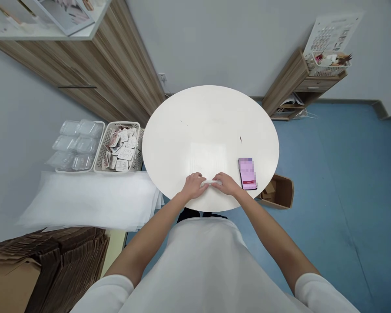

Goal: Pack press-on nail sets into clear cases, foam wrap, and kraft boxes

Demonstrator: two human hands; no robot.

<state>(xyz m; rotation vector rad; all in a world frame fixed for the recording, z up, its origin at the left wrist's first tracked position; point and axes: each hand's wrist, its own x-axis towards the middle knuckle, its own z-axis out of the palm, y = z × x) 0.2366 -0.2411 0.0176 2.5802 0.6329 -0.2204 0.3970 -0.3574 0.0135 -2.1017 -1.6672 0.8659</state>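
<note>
Over the near part of a white round table, both my hands grip a small, thin white strip-like piece. My left hand is closed on its left end, thumb and fingers pinching. On the right end, my right hand pinches in the same way. The piece lies level between them; its exact kind is too small to make out. A phone with a lit pink screen rests on the table just right of my right hand.
Left of the table stand a white basket of printed cards and clear plastic boxes. White translucent sheets lie nearer, above brown folded cardboard. An open carton sits on the floor at right. A wooden cabinet stands behind.
</note>
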